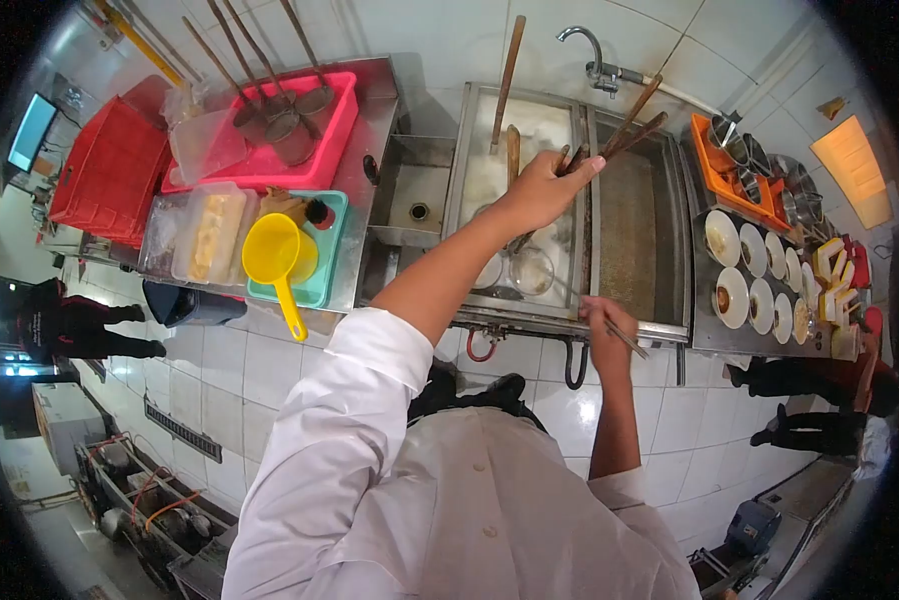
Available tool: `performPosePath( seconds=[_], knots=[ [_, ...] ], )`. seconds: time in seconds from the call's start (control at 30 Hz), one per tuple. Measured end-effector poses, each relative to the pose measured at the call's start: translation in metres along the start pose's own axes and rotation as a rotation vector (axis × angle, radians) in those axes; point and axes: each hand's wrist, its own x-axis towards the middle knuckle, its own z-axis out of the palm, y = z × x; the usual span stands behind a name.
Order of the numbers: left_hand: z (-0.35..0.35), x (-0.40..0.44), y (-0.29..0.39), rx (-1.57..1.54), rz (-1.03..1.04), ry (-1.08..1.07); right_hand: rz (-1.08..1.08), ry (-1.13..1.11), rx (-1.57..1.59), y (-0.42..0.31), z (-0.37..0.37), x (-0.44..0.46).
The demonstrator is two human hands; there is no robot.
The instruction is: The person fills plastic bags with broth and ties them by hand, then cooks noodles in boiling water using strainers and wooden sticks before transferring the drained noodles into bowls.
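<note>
Over the bubbling vat (462,200), my left hand (552,190) is closed around dark wooden handles (574,158) that look like those of noodle strainers. Its fingers are partly hidden from above. At the vat's front edge, my right hand (609,325) grips the thin metal handle of a strainer (532,271). The strainer's round head lies at the surface of the foamy water. Another wooden handle (509,85) stands up from the back of the vat, and more long wooden handles (637,128) lean to the right of my left hand.
To the right is a second vat (624,240), then several white bowls (730,297) and an orange basket (737,180). A tap (594,65) rises behind. On the left counter sit a pink tray (341,120) and a yellow dipper (274,250). Other people stand at both sides.
</note>
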Motion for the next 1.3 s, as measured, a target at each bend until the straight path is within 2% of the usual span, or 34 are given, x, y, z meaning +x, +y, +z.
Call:
performPosePath(
  seconds=[0.03,0.07,0.17,0.2,0.23,0.27,0.3,0.33,0.4,0.43,0.5,0.63,0.73,0.8,0.9,1.03,1.3],
  knots=[
    [0.0,0.001,0.001,-0.002,-0.043,-0.006,-0.092,-0.091,-0.055,0.001,0.006,0.005],
    [-0.001,0.001,0.002,-0.001,-0.042,-0.006,0.015,-0.135,-0.012,0.0,0.016,0.004],
    [-0.001,-0.003,0.008,0.008,-0.003,-0.013,-0.054,-0.104,-0.107,0.041,0.05,0.001],
    [0.0,-0.005,0.009,0.017,0.003,0.011,0.211,-0.028,0.327,0.067,0.065,-0.003],
    [0.0,-0.005,0.009,0.026,0.008,0.034,0.211,-0.03,0.332,0.069,0.06,-0.005],
    [-0.002,-0.004,0.008,0.031,0.006,0.035,0.318,0.023,0.457,0.071,0.053,-0.007],
    [-0.004,-0.003,0.005,0.014,0.009,-0.006,0.428,0.078,0.583,0.075,0.047,-0.012],
    [-0.004,-0.002,0.003,-0.004,0.013,-0.052,0.432,0.084,0.588,0.082,0.04,-0.02],
    [0.0,-0.003,0.0,0.005,0.02,-0.018,0.538,0.138,0.954,0.098,0.028,-0.038],
    [0.002,-0.003,-0.002,0.011,0.028,0.025,0.541,0.145,0.956,0.106,0.026,-0.045],
    [0.002,-0.001,-0.003,-0.01,0.036,-0.003,0.662,0.208,1.176,0.12,0.025,-0.058],
    [0.005,-0.006,0.003,0.023,0.048,-0.021,0.678,0.3,1.312,0.132,0.03,-0.071],
    [0.003,0.0,-0.001,-0.046,0.008,-0.037,0.632,0.269,1.386,0.138,0.027,-0.075],
    [0.004,0.0,-0.001,-0.03,0.0,-0.029,0.538,0.154,1.455,0.14,0.022,-0.075],
    [0.006,0.0,0.004,-0.021,0.006,-0.034,0.516,0.162,1.503,0.132,0.01,-0.07],
    [0.006,0.007,-0.001,-0.013,0.031,-0.043,0.585,0.25,1.427,0.111,-0.013,-0.058],
    [-0.005,0.006,0.002,0.015,0.032,-0.045,0.421,0.208,1.266,0.076,-0.059,-0.039]
  ],
)
